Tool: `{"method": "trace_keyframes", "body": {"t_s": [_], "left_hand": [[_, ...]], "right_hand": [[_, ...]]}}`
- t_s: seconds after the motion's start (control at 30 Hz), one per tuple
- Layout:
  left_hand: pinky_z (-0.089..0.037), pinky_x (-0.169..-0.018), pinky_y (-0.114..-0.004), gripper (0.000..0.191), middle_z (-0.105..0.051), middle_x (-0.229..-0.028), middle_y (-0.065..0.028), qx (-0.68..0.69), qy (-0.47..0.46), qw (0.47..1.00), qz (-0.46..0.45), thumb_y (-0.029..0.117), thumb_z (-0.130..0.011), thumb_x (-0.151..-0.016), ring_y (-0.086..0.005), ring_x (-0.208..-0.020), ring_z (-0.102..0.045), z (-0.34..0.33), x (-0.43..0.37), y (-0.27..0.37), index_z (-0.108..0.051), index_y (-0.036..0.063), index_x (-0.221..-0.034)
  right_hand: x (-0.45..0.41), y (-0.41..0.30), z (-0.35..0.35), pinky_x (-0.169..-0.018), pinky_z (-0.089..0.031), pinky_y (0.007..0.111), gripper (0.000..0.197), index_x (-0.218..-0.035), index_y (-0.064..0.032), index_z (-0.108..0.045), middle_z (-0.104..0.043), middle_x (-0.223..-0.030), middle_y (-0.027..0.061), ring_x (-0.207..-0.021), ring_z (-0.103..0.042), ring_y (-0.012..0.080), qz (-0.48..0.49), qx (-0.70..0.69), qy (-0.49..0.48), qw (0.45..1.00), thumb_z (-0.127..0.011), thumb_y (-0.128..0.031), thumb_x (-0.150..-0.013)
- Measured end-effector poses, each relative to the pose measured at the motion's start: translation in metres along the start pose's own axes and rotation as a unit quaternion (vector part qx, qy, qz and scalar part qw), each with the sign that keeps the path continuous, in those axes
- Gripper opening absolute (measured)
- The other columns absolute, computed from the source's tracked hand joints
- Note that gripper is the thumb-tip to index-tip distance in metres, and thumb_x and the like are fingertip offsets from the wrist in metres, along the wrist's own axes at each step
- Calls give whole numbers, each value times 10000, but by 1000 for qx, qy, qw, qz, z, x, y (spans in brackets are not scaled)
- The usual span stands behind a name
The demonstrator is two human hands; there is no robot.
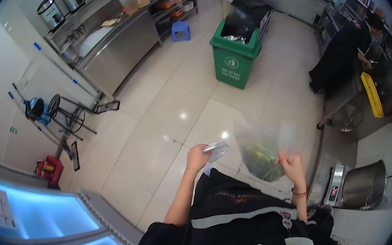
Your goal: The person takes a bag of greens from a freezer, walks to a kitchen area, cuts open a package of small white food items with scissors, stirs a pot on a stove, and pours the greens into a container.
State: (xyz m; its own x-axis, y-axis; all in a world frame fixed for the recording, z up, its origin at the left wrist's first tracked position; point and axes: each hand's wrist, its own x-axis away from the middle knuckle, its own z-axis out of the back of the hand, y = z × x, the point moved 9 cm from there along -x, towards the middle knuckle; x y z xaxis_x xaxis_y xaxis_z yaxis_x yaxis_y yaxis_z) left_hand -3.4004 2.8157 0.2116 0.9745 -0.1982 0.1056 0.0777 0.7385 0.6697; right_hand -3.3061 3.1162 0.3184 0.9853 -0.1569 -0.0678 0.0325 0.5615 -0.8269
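Note:
Clasped in my left hand (198, 157) is a small clear plastic item (218, 150), perhaps a folded bag or a lid; its exact kind cannot be told. My right hand (291, 166) grips the side of a translucent plastic bag (261, 151) with green leafy contents low inside it. The bag hangs to the left of that hand, in front of my dark apron (226, 195). Both hands are raised over the tiled floor, apart from each other.
A green wheeled bin (234, 60) with its lid back stands ahead. At the right, a co-worker (347, 47) bends over a counter by a yellow tray (372, 95); nearer are a scale (335, 186) and a steel pot (364, 185). Lit fridges (46, 208) stand left, a blue stool (181, 31) beyond.

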Motion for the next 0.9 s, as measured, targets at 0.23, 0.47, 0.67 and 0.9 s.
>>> {"method": "trace_keyframes", "body": {"t_s": [0.23,0.47,0.67,0.9], "left_hand": [[-478,-639,-315,140,-619,-813,-134,136,91,986,18,89,-627,-694,-275,-684,-609,38,-239,28,-646,51,-827],[-445,-755,-364,230,-536,-935,-174,60,174,964,-194,-13,-571,-636,-335,-876,-538,18,-568,78,-643,46,-847],[-426,-822,-400,345,-445,-1105,-183,-19,181,956,-230,-32,-554,-649,-353,-963,-507,-45,-769,95,-612,69,-974],[-457,-751,-388,259,-446,-1104,-164,-171,153,947,-225,31,-510,-733,-344,-850,-559,-98,-875,102,-603,32,-975]], "right_hand": [[-75,71,18,-403,-327,309,395,-577,-34,-629,-465,-430,125,-361,-448,171,-135,114,94,980,-504,-283,-856],[-79,144,23,-459,-382,344,334,-627,-30,-646,-531,-512,162,-420,-518,236,-382,197,210,878,-541,-278,-824],[-14,202,15,-443,-388,248,363,-658,29,-628,-538,-509,26,-439,-481,106,-471,2,472,745,-579,-289,-825],[-29,159,-13,-355,-323,215,403,-677,-14,-618,-525,-521,14,-385,-438,76,-609,-58,518,597,-534,-371,-843]]}}
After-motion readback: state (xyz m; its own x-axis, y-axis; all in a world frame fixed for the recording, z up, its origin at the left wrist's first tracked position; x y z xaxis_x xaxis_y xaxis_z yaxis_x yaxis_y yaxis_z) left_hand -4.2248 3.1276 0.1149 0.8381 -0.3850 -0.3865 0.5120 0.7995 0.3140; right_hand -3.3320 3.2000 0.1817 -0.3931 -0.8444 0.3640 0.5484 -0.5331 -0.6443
